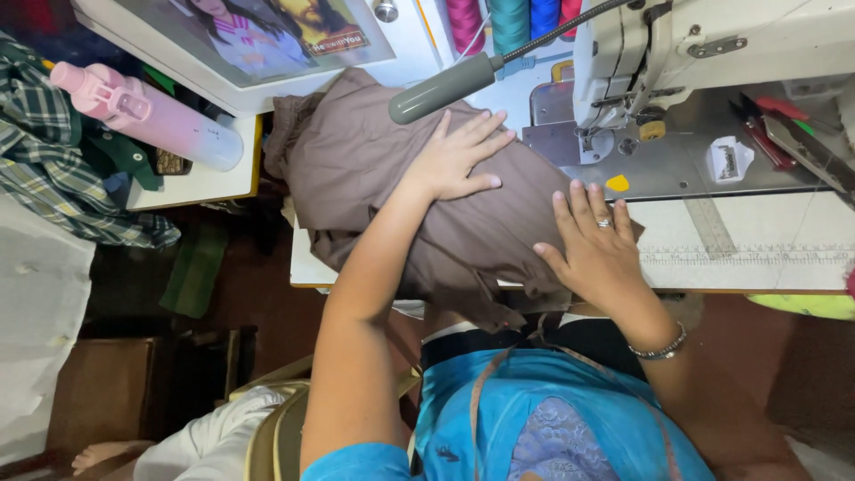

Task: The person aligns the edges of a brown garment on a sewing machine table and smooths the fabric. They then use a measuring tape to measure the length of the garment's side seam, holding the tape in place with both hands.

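Both hands flat & open on the brown fabric (401,178), left hand (459,156) and right hand (592,245) just left of the sewing machine (677,53). Imo keep palms spread, fabric smooth w/ even pressure.

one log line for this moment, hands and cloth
left hand flat on brown cloth | right hand flat on cloth edge | sewing machine ahead

A white sewing table (766,236) carries brown cloth (374,169) at nine o'clock. The sewing machine (712,53) stands at one o'clock.
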